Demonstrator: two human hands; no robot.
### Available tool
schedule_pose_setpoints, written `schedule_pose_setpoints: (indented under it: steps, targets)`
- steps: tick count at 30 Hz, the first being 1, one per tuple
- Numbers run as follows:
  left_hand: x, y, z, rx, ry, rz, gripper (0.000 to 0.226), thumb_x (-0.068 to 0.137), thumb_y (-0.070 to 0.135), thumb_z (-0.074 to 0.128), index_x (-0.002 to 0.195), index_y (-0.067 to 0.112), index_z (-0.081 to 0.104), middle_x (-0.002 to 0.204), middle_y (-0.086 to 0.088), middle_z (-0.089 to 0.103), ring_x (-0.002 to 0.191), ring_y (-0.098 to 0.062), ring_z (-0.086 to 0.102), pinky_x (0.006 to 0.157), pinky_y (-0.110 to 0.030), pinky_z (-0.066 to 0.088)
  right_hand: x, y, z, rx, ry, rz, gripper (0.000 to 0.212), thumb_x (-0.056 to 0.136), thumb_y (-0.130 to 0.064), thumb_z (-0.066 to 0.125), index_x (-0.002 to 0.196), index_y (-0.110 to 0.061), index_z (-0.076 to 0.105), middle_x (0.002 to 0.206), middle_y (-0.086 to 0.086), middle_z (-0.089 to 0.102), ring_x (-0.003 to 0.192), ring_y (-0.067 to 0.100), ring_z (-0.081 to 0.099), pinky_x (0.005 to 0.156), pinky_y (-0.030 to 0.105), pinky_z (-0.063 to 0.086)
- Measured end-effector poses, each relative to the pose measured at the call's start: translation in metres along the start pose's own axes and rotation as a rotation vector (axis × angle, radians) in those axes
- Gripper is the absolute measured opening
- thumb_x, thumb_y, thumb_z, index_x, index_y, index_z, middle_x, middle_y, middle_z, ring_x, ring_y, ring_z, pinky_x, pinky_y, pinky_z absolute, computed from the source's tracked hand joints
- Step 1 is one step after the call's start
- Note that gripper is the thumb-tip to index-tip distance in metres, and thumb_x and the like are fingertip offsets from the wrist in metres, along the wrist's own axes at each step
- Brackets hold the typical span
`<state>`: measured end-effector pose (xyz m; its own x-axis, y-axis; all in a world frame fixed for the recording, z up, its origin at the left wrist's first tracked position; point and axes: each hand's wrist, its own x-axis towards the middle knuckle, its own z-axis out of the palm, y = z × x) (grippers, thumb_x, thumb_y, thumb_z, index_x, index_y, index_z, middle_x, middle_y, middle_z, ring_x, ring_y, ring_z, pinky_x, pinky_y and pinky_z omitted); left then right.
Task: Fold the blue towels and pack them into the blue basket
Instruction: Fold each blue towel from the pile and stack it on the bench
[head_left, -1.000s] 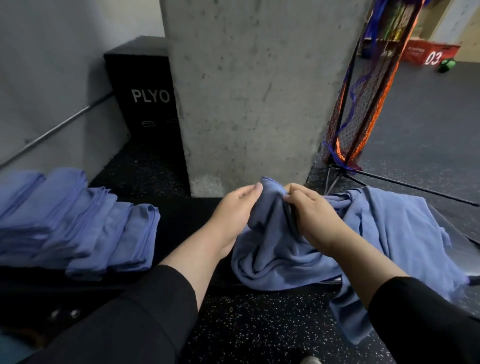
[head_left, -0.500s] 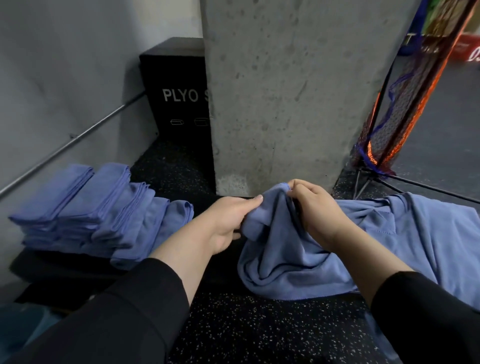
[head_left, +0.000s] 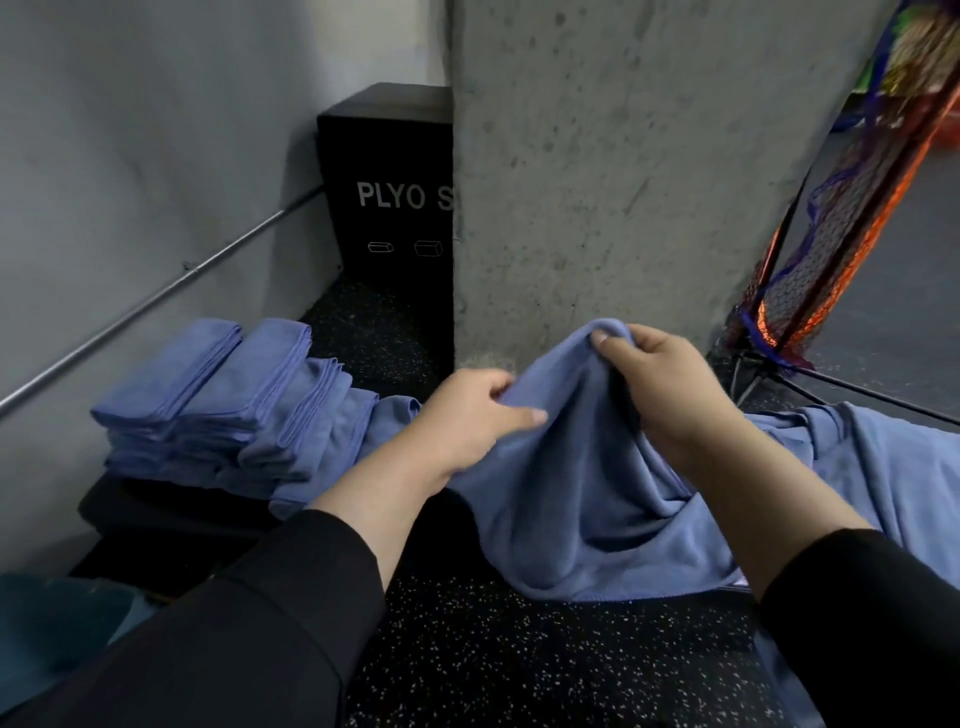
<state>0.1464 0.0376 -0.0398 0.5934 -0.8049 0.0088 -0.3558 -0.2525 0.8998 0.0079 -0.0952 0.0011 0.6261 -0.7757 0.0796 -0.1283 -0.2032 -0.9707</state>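
A blue towel (head_left: 576, 499) is held up near the concrete pillar (head_left: 623, 171): its top edge is pinched by the right hand (head_left: 670, 395), its left edge gripped by the left hand (head_left: 467, 421). Folded towels (head_left: 234, 410) are stacked at the left.

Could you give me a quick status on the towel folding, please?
Both hands, left and right, grip the unfolded blue cloth towel. Folded blue towels stacked left. Nothing in the way.

Dim, even indoor light (soft shadows only), wide-angle bending and slight blur at edges.
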Motion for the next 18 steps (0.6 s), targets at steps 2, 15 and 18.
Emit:
schedule_pose_setpoints:
  steps: [2, 15, 18]
  targets:
    - [-0.014, -0.003, -0.003, 0.112, -0.019, -0.037, 0.034, 0.086, 0.030, 0.077, 0.077, 0.000, 0.062, 0.064, 0.000, 0.053, 0.059, -0.010, 0.043, 0.057, -0.029, 0.034, -0.006, -0.013, -0.013, 0.026, 0.068, 0.000, 0.022, 0.098, -0.028, 0.058, 0.093, -0.011, 0.071, 0.080, 0.009, 0.070, 0.074, 0.014, 0.060, 0.069, 0.034, 0.051]
    - [-0.098, 0.064, -0.062, 0.262, 0.229, 0.081, 0.012, 0.099, 0.022, 0.060, 0.099, 0.019, 0.071, 0.090, 0.005, 0.071, 0.087, -0.012, 0.064, 0.070, -0.024, 0.045, -0.069, -0.109, -0.100, -0.347, 0.262, -0.243, 0.014, 0.089, -0.020, 0.057, 0.091, -0.017, 0.070, 0.074, 0.002, 0.064, 0.068, 0.017, 0.054, 0.063, 0.032, 0.042]
    - [-0.099, 0.084, -0.089, 0.455, 0.335, 0.090, 0.018, 0.099, 0.023, 0.059, 0.090, 0.013, 0.070, 0.084, -0.003, 0.069, 0.087, -0.026, 0.063, 0.069, -0.033, 0.042, -0.084, -0.132, -0.114, -0.463, 0.290, -0.291, 0.009, 0.089, -0.020, 0.062, 0.085, -0.015, 0.069, 0.070, 0.002, 0.062, 0.068, 0.019, 0.053, 0.064, 0.032, 0.042]
